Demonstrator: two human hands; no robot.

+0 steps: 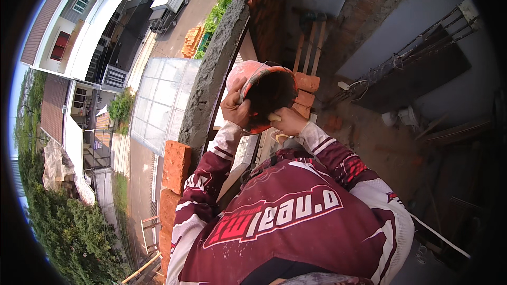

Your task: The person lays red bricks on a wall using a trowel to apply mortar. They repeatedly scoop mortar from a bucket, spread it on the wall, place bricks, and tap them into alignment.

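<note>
An orange-red bucket [240,74], smeared with grey, is tilted so that its dark mouth faces to the right. My left hand [236,104] is closed on the bucket's near left side, by the rim. At the lower edge of the mouth, my right hand [291,122] is closed round a tool with a pale handle [274,117]; the tool's other end is lost in the bucket's shadow. What lies inside the bucket is too dark to make out. Just left of the bucket runs a brick wall topped with wet grey mortar [214,66].
Bricks [177,166] lie along the wall on the near left. More loose bricks [306,83] sit right of the bucket. Beyond the wall the ground drops to a street with a parked truck [169,2]. To the right is a deep, dim room with a dark panel [428,71].
</note>
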